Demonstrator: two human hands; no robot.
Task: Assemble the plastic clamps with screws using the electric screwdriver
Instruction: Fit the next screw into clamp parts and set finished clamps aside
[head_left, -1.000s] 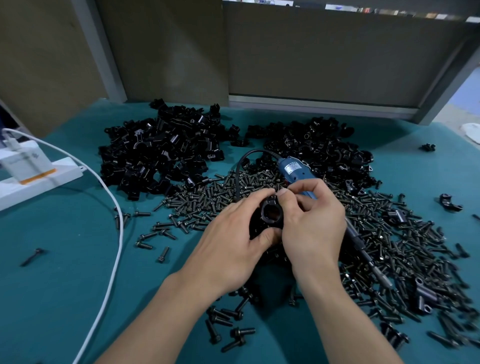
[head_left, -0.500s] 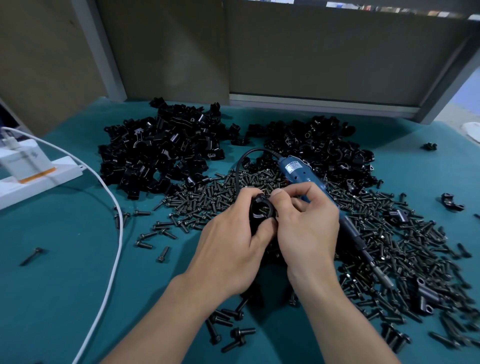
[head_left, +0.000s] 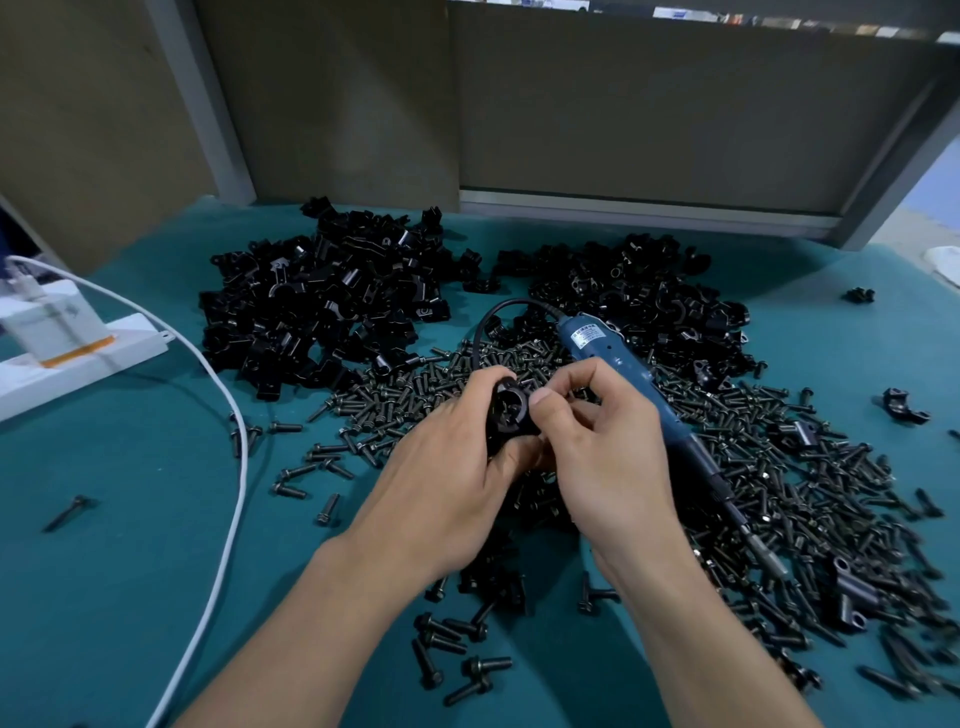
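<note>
At the centre of the frame both hands meet over the bench (head_left: 130, 545). The left hand (head_left: 457, 483) curls its fingers and thumb round a black plastic clamp (head_left: 511, 413), holding it above the screws (head_left: 779, 467) with its round opening facing the camera. The right hand (head_left: 608, 452) has its fingers curled, and its thumb tip presses the clamp's right edge, pinching it; whether it also holds a screw cannot be told. The blue electric screwdriver (head_left: 623, 374) lies on the screws just behind the right hand, slanting from upper centre towards the lower right. Two heaps of loose clamps (head_left: 322, 306) sit beyond, in the upper middle. A white cable (head_left: 228, 519) curves down the left side from a power strip (head_left: 78, 358).
</note>
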